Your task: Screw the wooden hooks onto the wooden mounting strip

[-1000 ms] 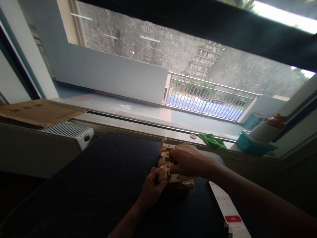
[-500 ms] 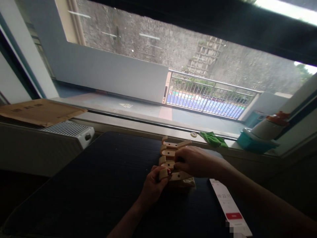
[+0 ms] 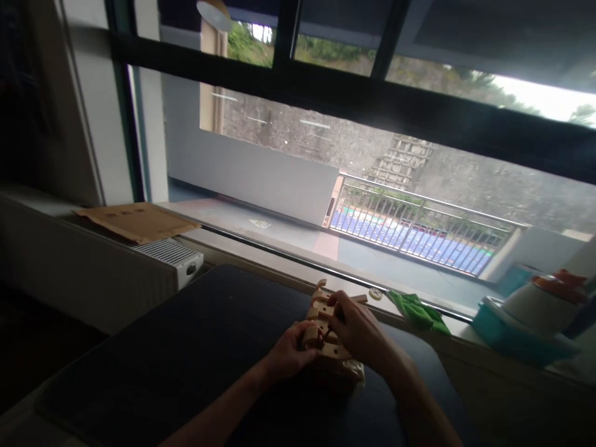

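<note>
Several pale wooden pieces with curved, hook-like ends and dark round holes (image 3: pixel 325 308) lie in a row on the dark table. My left hand (image 3: pixel 287 355) is closed around the curved end of the nearest wooden piece (image 3: pixel 311 337). Above the row, my right hand (image 3: pixel 357 328) has its fingers pinched on a thin dark tool (image 3: pixel 326 337), perhaps a driver. The tool slants down beside that curved end; its tip is too small to make out. Under the near piece shows some crinkled clear plastic (image 3: pixel 352 370).
The dark table (image 3: pixel 186 347) meets a window sill. On the sill are a roll of tape (image 3: pixel 375 293), a green cloth (image 3: pixel 419 311) and a teal tub (image 3: pixel 512 332) beside a white container with an orange top (image 3: pixel 535 303). A brown envelope (image 3: pixel 144 222) rests on the radiator (image 3: pixel 190 268) at left.
The view has tilted up and shifted, so everything sits lower and further right. My right hand has turned more upright over the pieces. The phone at right is no longer visible.
</note>
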`<state>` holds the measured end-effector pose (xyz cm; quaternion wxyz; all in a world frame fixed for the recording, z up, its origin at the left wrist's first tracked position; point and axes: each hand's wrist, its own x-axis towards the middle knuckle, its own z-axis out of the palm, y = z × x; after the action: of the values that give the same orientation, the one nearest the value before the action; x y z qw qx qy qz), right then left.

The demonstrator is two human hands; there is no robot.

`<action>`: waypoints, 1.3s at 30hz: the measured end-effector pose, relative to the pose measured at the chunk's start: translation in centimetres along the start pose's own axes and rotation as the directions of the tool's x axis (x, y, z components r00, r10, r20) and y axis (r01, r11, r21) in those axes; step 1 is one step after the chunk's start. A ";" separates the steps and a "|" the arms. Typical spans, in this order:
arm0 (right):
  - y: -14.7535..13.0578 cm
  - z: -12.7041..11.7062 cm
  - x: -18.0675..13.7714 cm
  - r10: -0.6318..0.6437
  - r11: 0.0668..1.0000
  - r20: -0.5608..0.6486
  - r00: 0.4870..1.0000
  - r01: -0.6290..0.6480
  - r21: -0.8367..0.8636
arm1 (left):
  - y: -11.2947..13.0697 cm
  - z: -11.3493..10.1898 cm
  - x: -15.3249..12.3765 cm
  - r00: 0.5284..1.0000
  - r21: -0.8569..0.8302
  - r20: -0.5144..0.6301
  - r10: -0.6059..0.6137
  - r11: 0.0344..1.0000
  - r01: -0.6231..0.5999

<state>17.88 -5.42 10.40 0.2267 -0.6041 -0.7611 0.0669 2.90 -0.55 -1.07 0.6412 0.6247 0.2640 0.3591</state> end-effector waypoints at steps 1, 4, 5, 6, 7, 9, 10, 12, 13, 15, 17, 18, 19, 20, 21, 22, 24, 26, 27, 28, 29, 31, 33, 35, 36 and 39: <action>0.6 0.3 0.5 -0.007 0.999 -0.022 1.000 0.008 0.034 | 0.4 -0.5 0.7 0.999 -0.009 0.051 -0.015 1.000 0.016; 1.5 1.2 1.6 -0.024 0.995 -0.084 0.996 0.032 0.093 | 1.2 -2.1 2.3 0.972 -0.013 0.226 -0.061 0.998 0.065; 1.5 1.4 1.8 -0.034 0.993 -0.098 0.995 0.045 0.108 | 1.4 -2.7 2.5 0.957 -0.004 0.281 -0.074 0.997 0.078; 1.5 1.5 1.8 -0.042 0.991 -0.102 0.994 0.055 0.126 | 1.5 -3.1 2.6 0.925 0.016 0.367 -0.094 0.995 0.095; 1.3 1.6 1.8 -0.046 0.987 -0.099 0.994 0.061 0.148 | 1.6 -3.4 2.6 0.908 0.021 0.408 -0.091 0.996 0.090; 1.1 1.6 1.5 -0.037 0.980 -0.079 0.996 0.051 0.190 | 1.5 -3.8 2.4 0.903 0.018 0.424 -0.063 0.998 0.061; 1.1 1.4 1.3 -0.031 0.979 -0.072 0.997 0.045 0.197 | 1.4 -3.9 2.2 0.899 0.029 0.436 -0.045 0.999 0.036; 1.3 1.1 0.9 -0.021 0.984 -0.077 0.997 0.034 0.172 | 1.0 -3.9 2.0 0.895 0.036 0.445 -0.023 0.999 0.007; 1.4 1.0 0.7 -0.015 0.987 -0.083 0.996 0.029 0.159 | 0.8 -3.8 1.9 0.898 0.033 0.440 -0.019 0.999 0.004; 1.9 0.8 0.5 -0.003 0.988 -0.099 0.995 0.018 0.154 | 0.5 -3.6 1.8 0.912 0.013 0.410 -0.022 1.000 0.018; 2.4 0.7 0.5 0.010 0.986 -0.116 0.993 0.010 0.167 | 0.3 -3.4 1.8 0.925 -0.011 0.379 -0.023 0.999 0.030; 2.6 0.7 0.6 0.016 0.985 -0.127 0.992 0.006 0.170 | 0.2 -3.2 1.8 0.930 -0.024 0.368 -0.024 0.999 0.035; 2.7 0.7 0.6 0.023 0.986 -0.140 0.990 0.000 0.164 | 0.2 -3.1 1.8 0.933 -0.039 0.358 -0.025 0.998 0.042; 2.8 0.7 0.7 0.030 0.989 -0.154 0.988 -0.007 0.150 | 0.2 -2.9 1.8 0.937 -0.053 0.348 -0.028 0.997 0.050; 2.9 0.7 0.7 0.037 0.991 -0.168 0.985 -0.014 0.132 | 0.3 -2.8 1.8 0.941 -0.066 0.337 -0.033 0.996 0.058; 2.9 0.8 0.7 0.041 0.993 -0.180 0.983 -0.020 0.117 | 0.3 -2.7 1.8 0.945 -0.076 0.324 -0.038 0.995 0.065; 2.8 0.8 0.6 0.035 0.994 -0.196 0.980 -0.014 0.107 | 0.3 -2.4 1.7 0.954 -0.088 0.295 -0.042 0.994 0.071; 2.5 0.9 0.5 0.007 0.990 -0.183 0.983 0.019 0.143 | 0.3 -2.2 1.7 0.963 -0.097 0.265 -0.044 0.993 0.072; 2.4 1.0 0.4 -0.006 0.985 -0.168 0.986 0.035 0.167 | 0.3 -2.1 1.7 0.967 -0.101 0.251 -0.045 0.992 0.072; 2.3 1.0 0.3 -0.015 0.982 -0.154 0.988 0.044 0.186 | 0.3 -2.0 1.7 0.970 -0.103 0.238 -0.045 0.992 0.071; 2.2 1.0 0.3 -0.018 0.980 -0.143 0.990 0.046 0.195 | 0.4 -1.8 1.6 0.973 -0.105 0.227 -0.046 0.992 0.071; 2.0 1.1 0.3 -0.018 0.979 -0.139 0.990 0.045 0.197 | 0.5 -1.4 1.5 0.979 -0.114 0.198 -0.051 0.991 0.074; 2.0 1.0 0.5 -0.018 0.981 -0.157 0.987 0.048 0.187 | 0.5 -1.0 1.5 0.987 -0.144 0.150 -0.064 0.986 0.086; 2.2 1.1 0.7 -0.011 0.985 -0.189 0.982 0.043 0.164 | 0.3 -0.6 1.4 0.992 -0.181 0.094 -0.080 0.979 0.096; 2.3 1.2 0.9 0.000 0.989 -0.211 0.978 0.031 0.144 | 0.2 -0.4 1.4 0.994 -0.190 0.069 -0.086 0.977 0.098; 2.4 1.5 1.1 0.040 0.996 -0.268 0.963 -0.018 0.083 | -0.1 0.0 1.5 0.996 -0.174 0.017 -0.087 0.981 0.088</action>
<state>19.17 -3.47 8.45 0.3511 -0.6091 -0.7109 0.0180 3.79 0.60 -1.00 0.7099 0.5555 0.2557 0.3494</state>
